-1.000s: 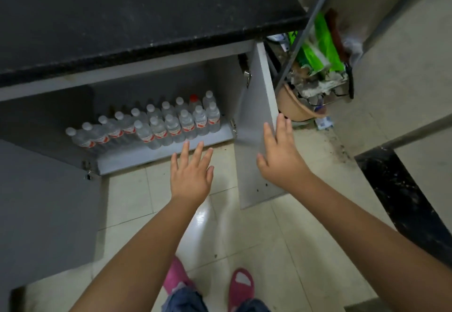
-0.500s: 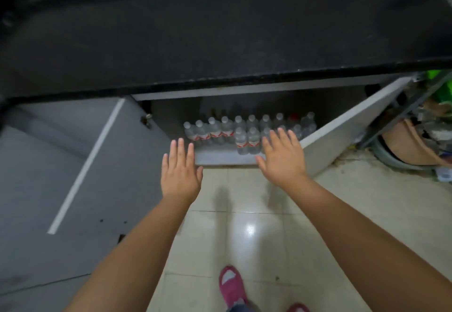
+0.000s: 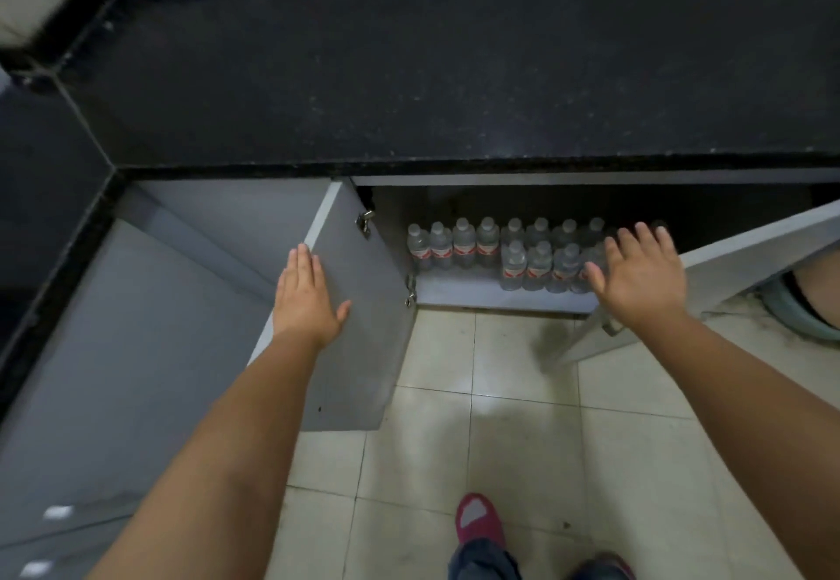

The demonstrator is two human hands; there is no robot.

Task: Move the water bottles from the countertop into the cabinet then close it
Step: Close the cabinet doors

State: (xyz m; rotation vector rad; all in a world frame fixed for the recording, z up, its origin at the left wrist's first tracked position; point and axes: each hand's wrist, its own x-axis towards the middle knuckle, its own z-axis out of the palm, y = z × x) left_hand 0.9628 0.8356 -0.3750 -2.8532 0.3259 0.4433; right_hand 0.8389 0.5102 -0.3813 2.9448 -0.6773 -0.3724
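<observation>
— Black speckled stone, that countertop [image 3: 454, 79], and under it the cabinet [image 3: 591, 179] stands with both doors swung out. Where are the water bottles [image 3: 513, 252]?

— Inside, on the cabinet floor, upright in two rows, clear with red labels and pale caps. The back row runs along the shadowed rear; the front row is shorter and sits toward the right.

— And the hands?

— The left hand [image 3: 307, 302] is flat, fingers straight and together, at the outer edge of the left door [image 3: 363, 329]; whether the palm actually touches the panel, I cannot tell. The right hand [image 3: 641, 277] is spread wide, fingers apart, gripping nothing, just above the top edge of the right door [image 3: 736, 261] and in front of the rightmost bottles.

— Anything else down there?

— Pale floor tiles [image 3: 522, 397], a pink slipper [image 3: 479, 518] on one foot, and a round tub [image 3: 800, 320] partly hidden behind the right door.
</observation>
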